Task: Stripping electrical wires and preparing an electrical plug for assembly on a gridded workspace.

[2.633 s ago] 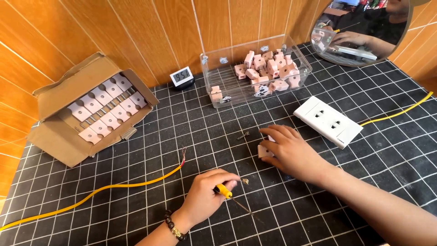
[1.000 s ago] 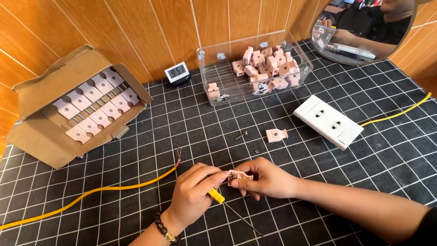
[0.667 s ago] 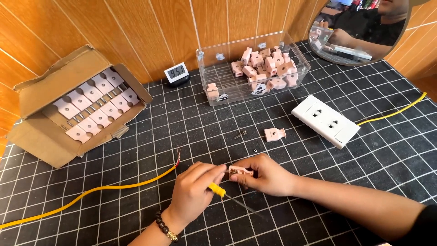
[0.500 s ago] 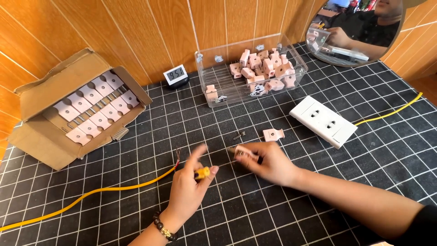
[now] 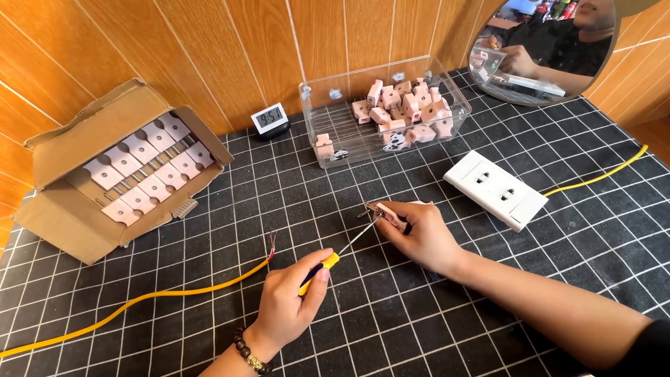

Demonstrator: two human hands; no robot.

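Note:
My left hand (image 5: 289,304) grips a small screwdriver (image 5: 338,255) by its yellow handle, low in the middle of the mat. Its thin shaft slants up and right to a small pink plastic part (image 5: 388,211). My right hand (image 5: 419,234) pinches that part just above the mat. Left of the hands lies a yellow cable (image 5: 160,297) whose stripped copper end points up near the screwdriver. A white socket block (image 5: 497,189) rests to the right of my right hand.
An open cardboard box (image 5: 105,174) of pink parts stands at the left. A clear plastic bin (image 5: 387,108) with several pink parts and a small digital clock (image 5: 269,119) stand at the back. A round mirror (image 5: 551,42) leans at the far right. A second yellow cable (image 5: 600,174) runs right.
The right hand left the spot by the socket block and joined the left hand at the mat's centre. Both hands then rose, and the screwdriver tip now meets the pink part.

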